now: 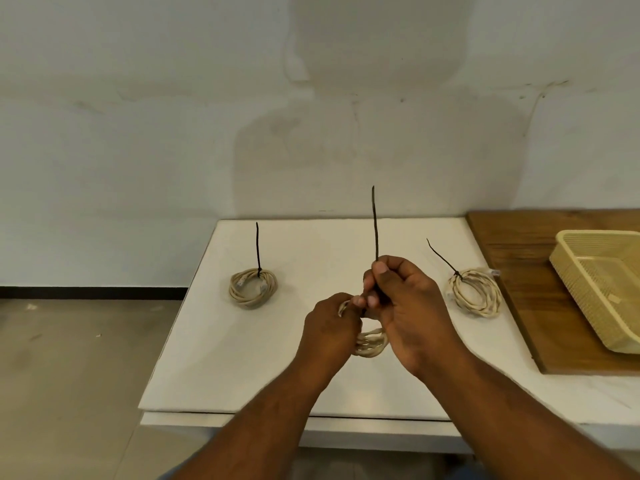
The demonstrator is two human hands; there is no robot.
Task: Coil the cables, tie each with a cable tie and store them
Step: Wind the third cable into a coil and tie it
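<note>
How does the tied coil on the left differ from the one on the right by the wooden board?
On the left coil the tie tail stands straight up; on the right coil it leans left. The left coil is wound tighter, the right coil looser, with a connector poking toward the wooden board. Both are beige, tied in black, lying flat on the white table.

Stained white wall [138,133]; grey floor [69,358]; white table [242,368]; wooden board [526,271].
</note>
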